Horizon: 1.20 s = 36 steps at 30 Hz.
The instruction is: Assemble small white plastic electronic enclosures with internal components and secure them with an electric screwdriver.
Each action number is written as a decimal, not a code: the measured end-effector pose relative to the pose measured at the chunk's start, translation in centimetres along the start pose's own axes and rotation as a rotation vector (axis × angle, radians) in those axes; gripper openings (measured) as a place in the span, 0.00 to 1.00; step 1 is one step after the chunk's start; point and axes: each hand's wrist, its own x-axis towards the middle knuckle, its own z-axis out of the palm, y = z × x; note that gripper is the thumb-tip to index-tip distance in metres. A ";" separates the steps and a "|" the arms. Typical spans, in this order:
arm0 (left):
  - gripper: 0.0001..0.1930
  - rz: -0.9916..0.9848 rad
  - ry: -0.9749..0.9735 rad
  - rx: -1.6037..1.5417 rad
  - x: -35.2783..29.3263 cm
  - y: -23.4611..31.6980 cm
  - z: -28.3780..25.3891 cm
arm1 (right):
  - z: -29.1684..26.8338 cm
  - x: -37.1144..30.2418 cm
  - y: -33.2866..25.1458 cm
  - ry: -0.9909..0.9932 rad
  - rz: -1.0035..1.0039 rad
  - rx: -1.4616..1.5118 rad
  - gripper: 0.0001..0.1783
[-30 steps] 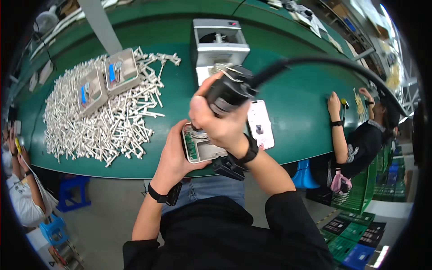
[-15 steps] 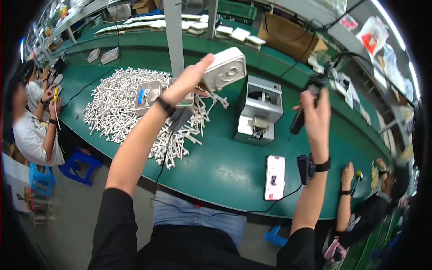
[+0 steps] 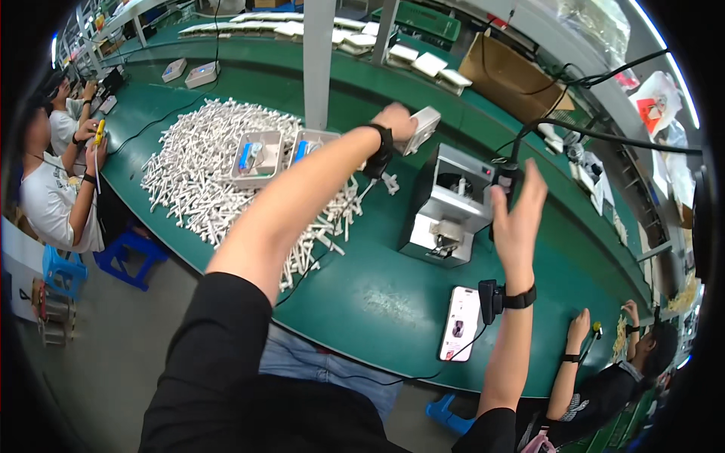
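My left hand [image 3: 394,122] grips a white plastic housing [image 3: 424,130] by its near end, above the far part of the bench. The housing is tilted and shows mostly its edge. My right hand [image 3: 519,215] has its thumb and fingers apart, palm turned inward. Just behind it hangs a black electric screwdriver [image 3: 507,178] on a cable, partly hidden by the hand; whether they touch is unclear. Between my hands stands a grey screw-feeding machine [image 3: 447,208]. Left of it, a large heap of white plastic pieces [image 3: 196,166] covers the green bench [image 3: 355,279].
Two white housings [image 3: 257,180] with blue parts inside sit on the heap. A phone [image 3: 459,325] lies near the front edge. A metal post [image 3: 318,68] rises behind the heap. Black cables [image 3: 604,136] loop at the right. Other people work at both ends.
My left hand has carried the housing to the right and turned it. My right hand's fingers have spread away from the screwdriver. The view has shifted slightly.
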 end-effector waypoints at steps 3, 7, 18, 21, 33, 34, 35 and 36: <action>0.31 0.258 -0.287 0.305 -2.8 3.9 -5.8 | -2.2 -1.9 -5.3 0.064 -0.052 -0.038 0.16; 0.52 0.233 -0.832 0.685 -6.9 -0.7 -14.8 | 4.0 -5.9 -10.8 -0.711 -0.058 0.216 0.11; 0.66 0.262 -0.287 0.015 -12.4 -9.4 -16.0 | 14.5 -11.7 -13.7 -0.830 0.081 0.118 0.16; 0.55 0.131 -0.330 -0.624 -16.5 -7.8 -18.3 | 13.2 -12.0 -13.4 -0.776 0.122 0.256 0.17; 0.44 -0.151 -0.398 -1.995 -34.9 -1.8 -15.6 | 0.7 -11.8 -18.7 -0.436 0.418 0.724 0.10; 0.44 -0.184 -0.438 -1.969 -35.6 -1.7 -14.9 | 0.1 -12.0 -18.9 -0.441 0.429 0.722 0.10; 0.43 -0.214 -0.478 -1.944 -36.1 -1.7 -14.3 | -0.5 -12.1 -19.1 -0.436 0.340 0.709 0.10; 0.43 -0.225 -0.477 -1.950 -36.4 -1.6 -13.9 | -0.9 -12.3 -19.2 -0.433 0.250 0.696 0.10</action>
